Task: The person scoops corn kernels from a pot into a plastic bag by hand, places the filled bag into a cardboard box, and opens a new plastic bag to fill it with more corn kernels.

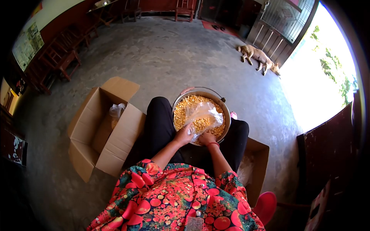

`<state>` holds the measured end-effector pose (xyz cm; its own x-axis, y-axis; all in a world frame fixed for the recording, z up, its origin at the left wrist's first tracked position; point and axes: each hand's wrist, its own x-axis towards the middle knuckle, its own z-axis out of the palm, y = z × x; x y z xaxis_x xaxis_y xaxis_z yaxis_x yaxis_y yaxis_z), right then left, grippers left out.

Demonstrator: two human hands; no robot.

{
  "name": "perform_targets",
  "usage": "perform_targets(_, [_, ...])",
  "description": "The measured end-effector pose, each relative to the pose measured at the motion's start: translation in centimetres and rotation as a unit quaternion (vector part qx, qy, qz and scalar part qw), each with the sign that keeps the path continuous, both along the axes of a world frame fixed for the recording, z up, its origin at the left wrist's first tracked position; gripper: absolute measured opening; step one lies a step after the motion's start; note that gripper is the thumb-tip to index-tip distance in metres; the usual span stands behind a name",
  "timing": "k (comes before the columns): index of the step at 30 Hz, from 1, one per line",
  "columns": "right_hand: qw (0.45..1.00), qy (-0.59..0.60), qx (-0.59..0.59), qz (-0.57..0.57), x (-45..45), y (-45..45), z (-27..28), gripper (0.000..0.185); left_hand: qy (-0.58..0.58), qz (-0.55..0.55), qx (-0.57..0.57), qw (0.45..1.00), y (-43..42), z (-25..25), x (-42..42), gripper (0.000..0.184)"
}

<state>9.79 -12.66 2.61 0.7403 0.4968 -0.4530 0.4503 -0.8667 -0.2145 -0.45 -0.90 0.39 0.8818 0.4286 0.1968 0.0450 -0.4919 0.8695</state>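
Observation:
A metal bucket (228,122) full of yellow corn kernels (187,106) stands between my knees. Over the kernels lies a clear plastic bag (206,111), its mouth toward me. My left hand (184,134) is closed on the bag's edge at the bucket's near left side. Down by the near rim, my right hand (207,138), with a red band at the wrist, reaches into the kernels beside the bag. Its fingers are mostly hidden, so I cannot see whether they hold kernels.
An open cardboard box (119,140) on my left holds a small filled plastic bag (115,111). Another box (257,154) with clear plastic inside sits at my right. A dog (256,57) lies by the open door (283,27). Wooden chairs (61,57) line the left wall.

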Motion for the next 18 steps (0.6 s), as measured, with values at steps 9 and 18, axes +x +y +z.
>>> perform_targets(9, [0.997,0.049,-0.001,0.064,0.6,0.0,-2.2,0.041,0.069,-0.016,-0.045,0.996,-0.2,2.6,-0.6,0.055])
perform_targets(18, [0.992,-0.009,0.110,0.063,0.8,-0.8,-3.1,0.031,0.037,-0.021,-0.030,0.999,0.0,1.4,-0.5,0.048])
